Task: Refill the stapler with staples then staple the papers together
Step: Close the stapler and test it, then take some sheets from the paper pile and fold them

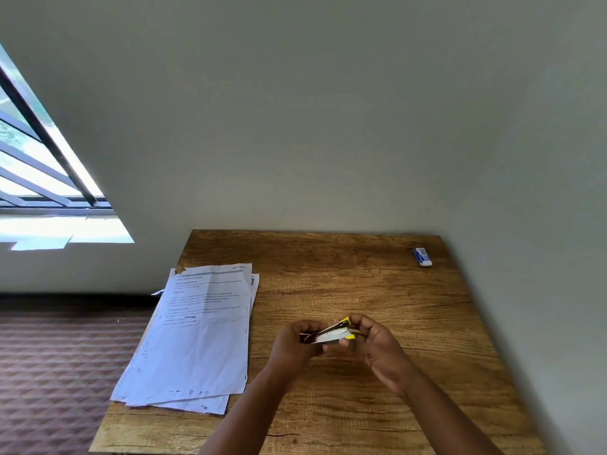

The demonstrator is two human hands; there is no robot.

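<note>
The left hand (297,339) and right hand (374,343) both pinch the stapler (333,333) between them; papers (197,336) lie left.

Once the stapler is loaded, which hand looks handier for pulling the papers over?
Probably the left hand. The papers lie on its side of the table, beside it, while the right hand is farther away. Both hands hold the stapler, so one must let go first.
</note>
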